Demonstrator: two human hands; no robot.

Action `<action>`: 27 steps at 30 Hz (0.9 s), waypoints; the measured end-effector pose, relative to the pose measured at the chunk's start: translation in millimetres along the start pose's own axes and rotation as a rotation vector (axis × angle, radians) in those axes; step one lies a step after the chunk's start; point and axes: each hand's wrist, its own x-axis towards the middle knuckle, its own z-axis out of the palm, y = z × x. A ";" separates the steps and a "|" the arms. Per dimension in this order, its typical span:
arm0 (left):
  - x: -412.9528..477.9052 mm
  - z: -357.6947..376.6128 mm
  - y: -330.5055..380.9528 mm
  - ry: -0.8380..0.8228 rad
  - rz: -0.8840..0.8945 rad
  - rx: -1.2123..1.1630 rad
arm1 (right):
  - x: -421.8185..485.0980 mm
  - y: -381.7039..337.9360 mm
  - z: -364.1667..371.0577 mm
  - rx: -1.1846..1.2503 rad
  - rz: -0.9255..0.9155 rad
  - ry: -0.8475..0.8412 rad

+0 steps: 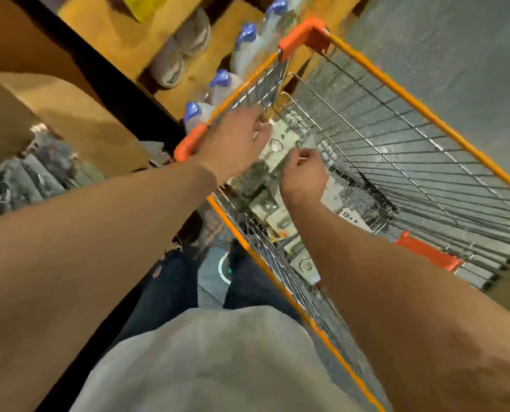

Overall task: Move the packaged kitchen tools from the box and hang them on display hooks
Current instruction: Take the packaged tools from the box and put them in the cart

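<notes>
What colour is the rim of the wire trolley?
The trolley rim is bright orange, shown best in the head view.

Orange ran all along the cart rim (pixel 300 40), with a silver wire grid (pixel 366 135) crossing below it! The packaged tools (pixel 295 135) showed pale grey-white cards (print too blurred to read), bottle caps (pixel 192 110) were blue-violet, the shelf (pixel 120 34) yellow wood, the cardboard box (pixel 78 114) plain brown, shirt (pixel 212 361) grey, jeans (pixel 170 286) dark blue.

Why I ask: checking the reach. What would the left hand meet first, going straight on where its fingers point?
Probably the packaged tools in the wire cart, just beyond the left hand; blur leaves the depth unclear.
</notes>
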 end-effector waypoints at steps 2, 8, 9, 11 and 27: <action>-9.9 -45.2 -6.1 0.201 -0.054 -0.044 | -22.6 -46.6 8.8 -0.022 -0.120 0.013; -74.4 -159.8 -122.0 0.496 -0.437 -0.120 | -110.6 -137.4 103.4 -0.028 -0.476 -0.088; -91.4 -170.1 -149.5 0.486 -0.503 -0.127 | -127.7 -145.8 125.6 -0.059 -0.515 -0.133; -128.9 -182.6 -204.9 0.454 -0.653 -0.153 | -163.1 -154.8 173.6 -0.128 -0.579 -0.265; -293.7 -169.8 -451.3 0.267 -0.893 0.194 | -271.0 -91.7 462.6 -0.813 -0.425 -0.624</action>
